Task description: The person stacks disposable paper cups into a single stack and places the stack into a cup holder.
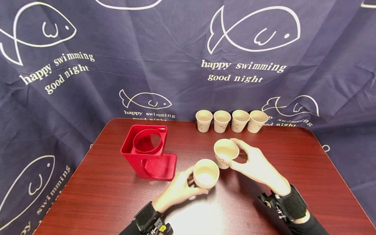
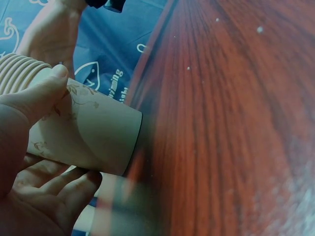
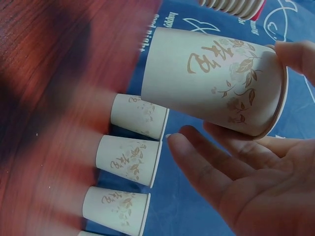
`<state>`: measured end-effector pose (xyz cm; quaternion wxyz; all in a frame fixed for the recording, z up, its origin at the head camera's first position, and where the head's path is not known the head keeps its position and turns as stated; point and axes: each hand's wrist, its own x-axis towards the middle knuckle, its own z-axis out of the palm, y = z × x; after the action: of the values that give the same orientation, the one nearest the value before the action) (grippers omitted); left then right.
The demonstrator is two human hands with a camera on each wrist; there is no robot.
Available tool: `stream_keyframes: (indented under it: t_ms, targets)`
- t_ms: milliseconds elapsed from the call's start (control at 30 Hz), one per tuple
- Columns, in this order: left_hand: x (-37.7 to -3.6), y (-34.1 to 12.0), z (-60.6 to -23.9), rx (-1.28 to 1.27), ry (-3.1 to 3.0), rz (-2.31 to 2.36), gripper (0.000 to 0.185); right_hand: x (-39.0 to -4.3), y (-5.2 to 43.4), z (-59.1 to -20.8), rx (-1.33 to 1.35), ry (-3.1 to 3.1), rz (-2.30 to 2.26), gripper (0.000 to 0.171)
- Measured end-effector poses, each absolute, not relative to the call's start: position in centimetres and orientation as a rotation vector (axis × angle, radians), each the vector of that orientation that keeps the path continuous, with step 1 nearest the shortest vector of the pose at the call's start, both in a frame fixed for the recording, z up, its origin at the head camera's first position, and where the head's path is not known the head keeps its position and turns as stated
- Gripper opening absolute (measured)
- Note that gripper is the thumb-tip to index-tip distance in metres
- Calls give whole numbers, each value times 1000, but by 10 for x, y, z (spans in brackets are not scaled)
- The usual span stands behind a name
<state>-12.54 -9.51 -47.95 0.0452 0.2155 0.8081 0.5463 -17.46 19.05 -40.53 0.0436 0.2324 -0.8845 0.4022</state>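
Note:
My left hand grips a nested stack of paper cups near the middle of the table. In the left wrist view the stacked rims show above my thumb, and the lowest cup carries a brown floral print. My right hand holds a single paper cup just behind and to the right of the stack. Thumb and fingers pinch this cup near its rim; the right wrist view shows brown characters and leaves on its side.
Several paper cups stand upright in a row along the table's back edge. A red stand with a round ring on top is on the left. Behind the wooden table hangs a dark blue fish-print cloth.

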Motion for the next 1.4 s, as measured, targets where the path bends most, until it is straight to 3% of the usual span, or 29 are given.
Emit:
stream_keyframes:
  t_ms: [1100, 1400]
  targets:
    - [-125, -96, -482, 624, 2480, 1633, 67, -153, 195, -381, 693, -2676, 1168, 65]
    - [-126, -96, -481, 636, 2480, 1638, 68, -148, 187, -369, 683, -2642, 1139, 71]
